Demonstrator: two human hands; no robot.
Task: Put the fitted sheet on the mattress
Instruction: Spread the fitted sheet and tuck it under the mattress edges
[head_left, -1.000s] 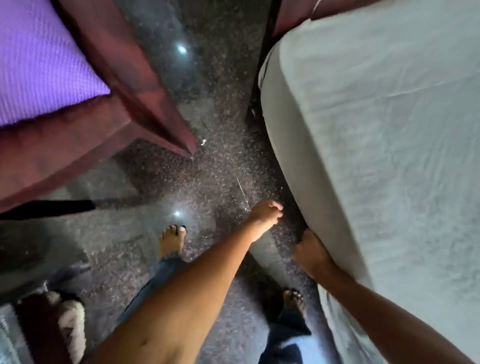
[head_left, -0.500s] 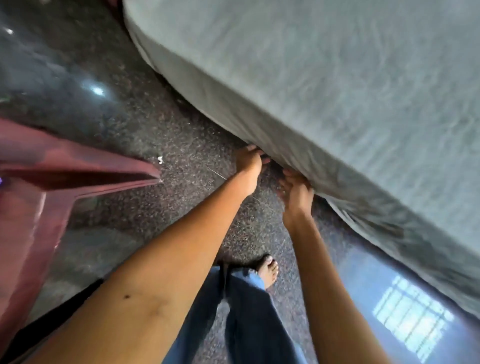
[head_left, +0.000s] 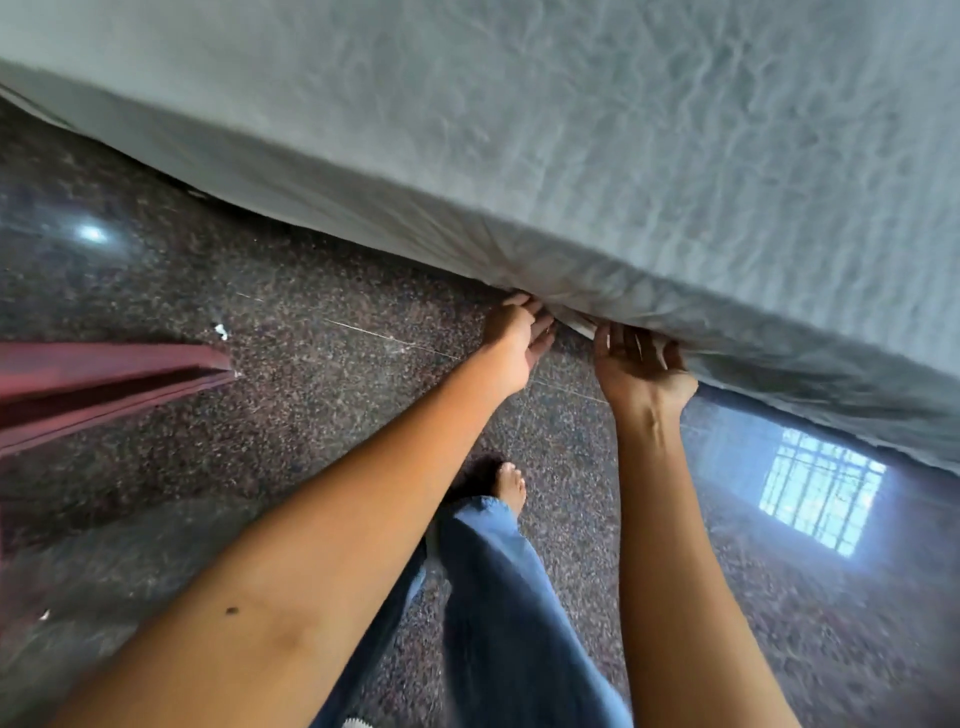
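Against crinkled fitted sheet (head_left: 597, 156), left hand (head_left: 517, 338), right hand (head_left: 639, 366)

The floor (head_left: 311, 415) under me is dark, polished speckled stone, glossy enough to mirror a barred window (head_left: 823, 499) at the right and a small spot of light (head_left: 92, 234) at the left. A thin pale line crosses it toward the bed. One bare foot (head_left: 511, 483) of mine stands on it, and a tiny white scrap (head_left: 221, 330) lies near the tip of a maroon furniture edge (head_left: 104, 379) that juts in from the left. The mattress (head_left: 218, 156) runs diagonally across the top, and the pale grey fitted sheet (head_left: 675, 130) lies wrinkled over its top and side, bunched along the lower edge.
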